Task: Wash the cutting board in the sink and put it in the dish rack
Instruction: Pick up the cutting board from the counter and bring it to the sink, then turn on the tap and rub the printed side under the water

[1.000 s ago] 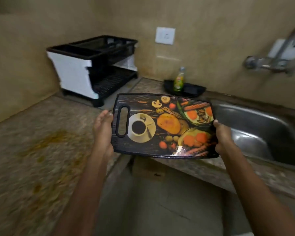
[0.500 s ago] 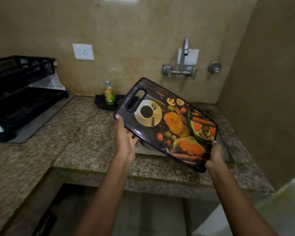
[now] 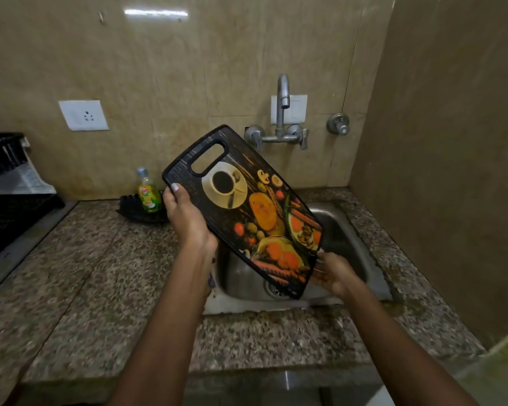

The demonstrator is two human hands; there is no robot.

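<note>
Granite table (image 3: 106, 276) surrounds the sink (image 3: 352, 244); left hand (image 3: 185, 215) and right hand (image 3: 335, 273) grasp the tilted cutting board (image 3: 247, 206) above it; lowering under the dry tap (image 3: 282, 95) likely comes next.

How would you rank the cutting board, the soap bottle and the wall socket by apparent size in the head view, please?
1. cutting board, by far the largest, though it is nearest the camera.
2. wall socket.
3. soap bottle, close to the socket, so this order is unsure.

Cutting board (image 3: 255, 212) tilts over sink (image 3: 352, 247); dish rack (image 3: 3, 183) far left.
</note>
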